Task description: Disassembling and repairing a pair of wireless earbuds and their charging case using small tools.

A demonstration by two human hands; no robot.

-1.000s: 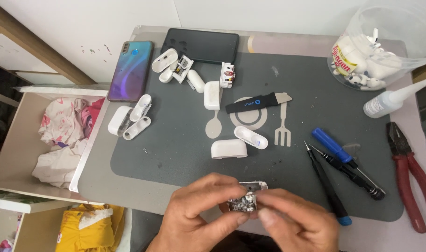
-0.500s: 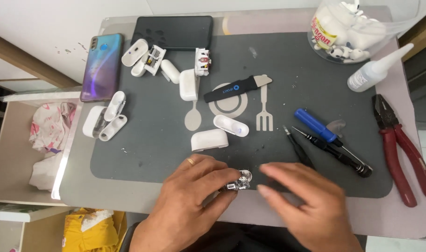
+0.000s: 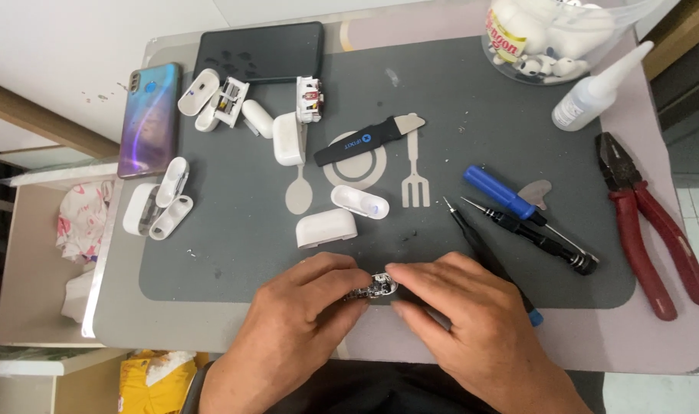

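Pinched between left hand (image 3: 300, 318) and right hand (image 3: 472, 322), fingers closed on small shiny silver circuit part (image 3: 374, 288), low over grey rubber mat (image 3: 234, 253). Probably light, breakable (best held by edges).

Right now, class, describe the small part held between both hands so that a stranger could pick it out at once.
Start at the dark grey rubber mat with the pale cutlery print and go to its near edge. There the left hand and right hand pinch a tiny silvery metal-and-circuit piece. Unlike the smooth white plastic shells nearby, it is shiny and bare.
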